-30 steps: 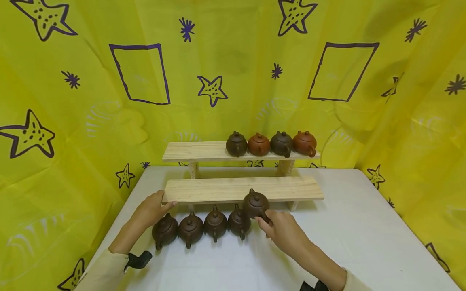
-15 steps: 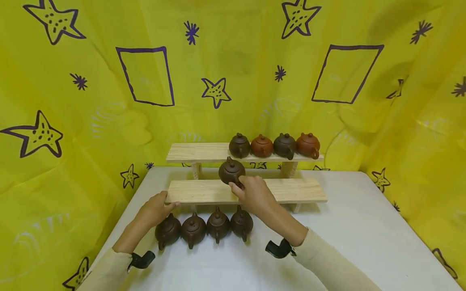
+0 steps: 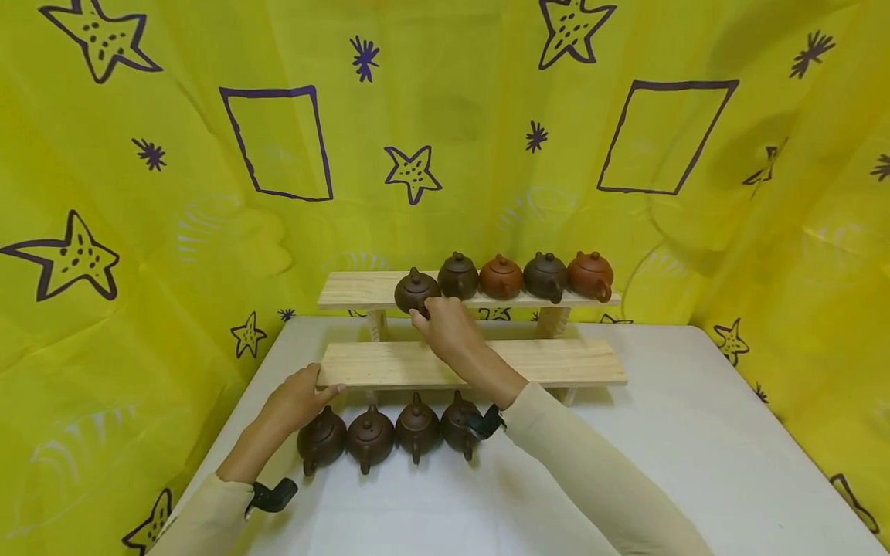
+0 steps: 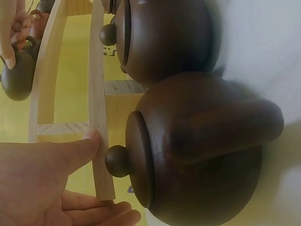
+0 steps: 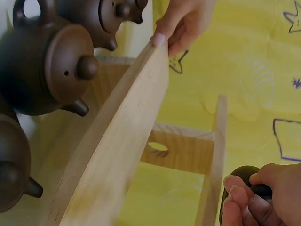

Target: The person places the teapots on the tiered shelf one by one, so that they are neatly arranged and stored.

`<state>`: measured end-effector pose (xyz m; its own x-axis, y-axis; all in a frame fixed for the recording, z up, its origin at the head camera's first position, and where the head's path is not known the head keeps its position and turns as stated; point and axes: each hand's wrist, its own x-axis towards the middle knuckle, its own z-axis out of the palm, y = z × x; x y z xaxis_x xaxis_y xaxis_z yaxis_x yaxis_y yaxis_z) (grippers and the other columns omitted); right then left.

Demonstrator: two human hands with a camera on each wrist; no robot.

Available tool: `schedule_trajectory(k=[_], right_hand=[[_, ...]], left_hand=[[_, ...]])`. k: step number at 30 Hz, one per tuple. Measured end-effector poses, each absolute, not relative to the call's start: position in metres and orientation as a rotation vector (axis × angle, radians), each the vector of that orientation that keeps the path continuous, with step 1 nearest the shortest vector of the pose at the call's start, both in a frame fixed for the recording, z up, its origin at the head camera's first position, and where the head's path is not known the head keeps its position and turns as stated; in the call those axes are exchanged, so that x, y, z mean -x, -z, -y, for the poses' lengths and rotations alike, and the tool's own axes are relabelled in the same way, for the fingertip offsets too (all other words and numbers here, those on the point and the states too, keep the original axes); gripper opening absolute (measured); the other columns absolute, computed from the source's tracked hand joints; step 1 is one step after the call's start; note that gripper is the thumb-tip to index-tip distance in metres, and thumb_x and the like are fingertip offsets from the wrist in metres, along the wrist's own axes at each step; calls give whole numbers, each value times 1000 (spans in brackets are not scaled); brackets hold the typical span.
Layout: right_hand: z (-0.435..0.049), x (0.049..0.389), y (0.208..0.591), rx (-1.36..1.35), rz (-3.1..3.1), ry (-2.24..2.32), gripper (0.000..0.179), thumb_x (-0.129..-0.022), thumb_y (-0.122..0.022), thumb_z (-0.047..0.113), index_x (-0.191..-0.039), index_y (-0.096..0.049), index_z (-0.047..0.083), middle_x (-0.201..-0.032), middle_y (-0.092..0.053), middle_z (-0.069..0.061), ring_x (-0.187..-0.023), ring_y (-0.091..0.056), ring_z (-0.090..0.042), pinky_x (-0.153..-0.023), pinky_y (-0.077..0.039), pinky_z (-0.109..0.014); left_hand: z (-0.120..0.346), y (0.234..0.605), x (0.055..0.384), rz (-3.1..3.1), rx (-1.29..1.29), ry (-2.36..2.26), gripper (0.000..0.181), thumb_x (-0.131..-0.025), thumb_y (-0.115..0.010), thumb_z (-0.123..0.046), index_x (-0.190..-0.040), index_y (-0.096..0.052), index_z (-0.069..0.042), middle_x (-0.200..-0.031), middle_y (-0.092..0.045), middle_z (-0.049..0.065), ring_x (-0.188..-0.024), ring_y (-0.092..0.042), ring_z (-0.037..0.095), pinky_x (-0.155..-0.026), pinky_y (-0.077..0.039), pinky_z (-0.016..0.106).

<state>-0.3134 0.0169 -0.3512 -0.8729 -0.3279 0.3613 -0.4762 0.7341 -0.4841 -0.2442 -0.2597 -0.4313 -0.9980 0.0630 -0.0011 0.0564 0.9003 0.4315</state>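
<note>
My right hand [image 3: 455, 336] pinches the handle of a dark brown teapot [image 3: 416, 290]. That teapot is at the front of the upper wooden shelf [image 3: 354, 289], left of a row of dark and reddish teapots; whether its base touches the board I cannot tell. With the thumb on one face and the fingers beyond the other, my left hand [image 3: 295, 398] grips the left end of the lower wooden shelf [image 3: 389, 364]. In the left wrist view a brown teapot [image 4: 197, 150] sits close beside that hand. Fingers largely hide the held teapot in the right wrist view.
Several brown teapots [image 3: 417, 425] stand in a row on the white table [image 3: 695, 448] before the lower shelf. Reddish teapots [image 3: 591, 272] and dark ones share the upper shelf's right part. A yellow patterned curtain [image 3: 473, 116] hangs behind and at the sides.
My right hand has carried the brown teapot from in front of the lower shelf up and leftward to the upper shelf. The left hand keeps its grip on the lower shelf's end.
</note>
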Motion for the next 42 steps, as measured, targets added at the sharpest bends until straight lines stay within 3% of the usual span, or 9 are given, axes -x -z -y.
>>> schedule_trajectory(k=[7, 19, 23, 27, 31, 36, 42], right_hand=[[-9, 327, 351, -565, 2681, -885, 42, -107, -63, 26, -71, -58, 6, -60, -45, -1, -50, -47, -16, -48, -35, -27], [5, 345, 345, -461, 2746, -845, 48, -108, -61, 35, -68, -62, 9, -56, -46, 0, -49, -52, -18, -45, -39, -29], [0, 341, 350, -475, 2706, -808, 56, -106, -64, 40, -59, -54, 12, -52, -42, 2, -47, -49, -17, -45, -37, -29], [-15, 324, 355, -545, 2726, -756, 59, -104, -67, 39, -55, -44, 16, -51, -31, 6, -46, -36, -13, -46, -31, -28], [-35, 296, 366, -642, 2811, -660, 62, -102, -70, 39, -52, -42, 16, -51, -28, 7, -47, -32, -11, -46, -29, -27], [-60, 257, 390, -701, 3019, -602, 60, -97, -76, 47, -53, -48, 16, -52, -38, 5, -48, -41, -13, -47, -35, -29], [-79, 224, 427, -702, 3260, -531, 51, -90, -82, 49, -64, -58, 13, -66, -54, -1, -58, -49, -15, -54, -42, -32]], left_hand=[[259, 432, 242, -3049, -97, -693, 67, -105, -66, -34, -138, -48, 22, -129, -62, 40, -114, -65, 49, -93, -53, 61], [260, 434, 247, -3044, -101, -700, 69, -105, -66, -34, -139, -46, 23, -133, -59, 42, -120, -62, 52, -97, -52, 63], [258, 434, 246, -3037, -93, -720, 69, -106, -65, -34, -140, -46, 22, -133, -59, 42, -121, -62, 52, -97, -51, 63], [256, 435, 246, -3027, -91, -730, 71, -106, -65, -35, -142, -45, 22, -136, -57, 42, -125, -60, 54, -100, -50, 64], [257, 434, 246, -3031, -95, -724, 71, -105, -66, -36, -141, -46, 22, -135, -58, 42, -123, -61, 53, -99, -51, 63], [258, 432, 245, -3033, -87, -719, 72, -105, -66, -36, -141, -44, 23, -135, -58, 43, -122, -62, 53, -98, -51, 63], [260, 432, 244, -3033, -81, -704, 75, -105, -66, -35, -144, -41, 24, -139, -54, 45, -126, -58, 55, -101, -50, 64]])
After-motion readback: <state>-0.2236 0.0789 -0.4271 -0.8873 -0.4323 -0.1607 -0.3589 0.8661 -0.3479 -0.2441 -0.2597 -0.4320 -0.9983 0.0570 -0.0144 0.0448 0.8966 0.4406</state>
